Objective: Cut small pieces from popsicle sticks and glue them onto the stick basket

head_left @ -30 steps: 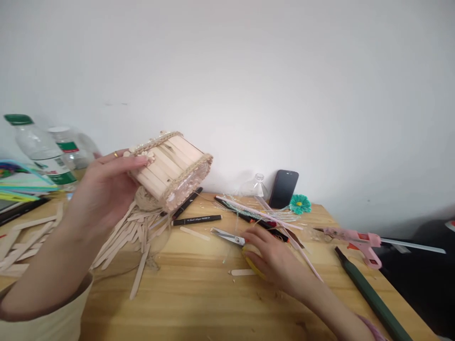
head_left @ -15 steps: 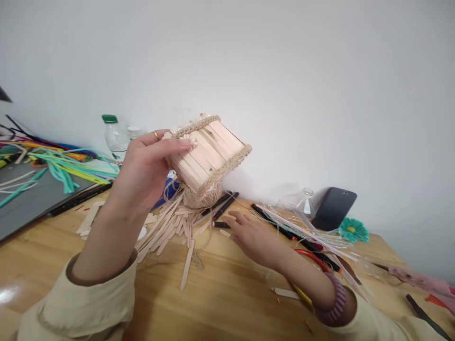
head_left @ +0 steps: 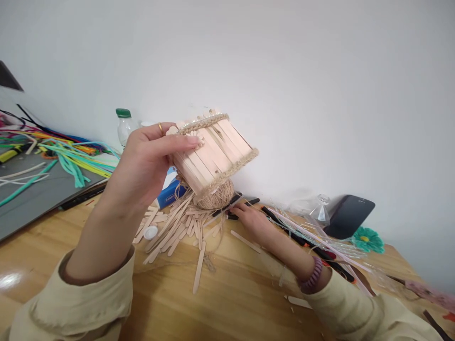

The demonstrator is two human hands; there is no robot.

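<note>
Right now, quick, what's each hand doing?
Left hand: closed on the pale wooden-stick box with braided twine edges.
Right hand: near slim black markers; can't tell whether it's open or holding one.

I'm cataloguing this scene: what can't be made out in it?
All in the head view:
Left hand: some fingers, hidden behind the wooden holder.
Bottle: lower part, hidden by left hand.
Twine ball: upper part, hidden by the holder.
Right hand: whether it grips the black marker; too small.
Pink glue gun: blurred, cut off by right edge.
</note>
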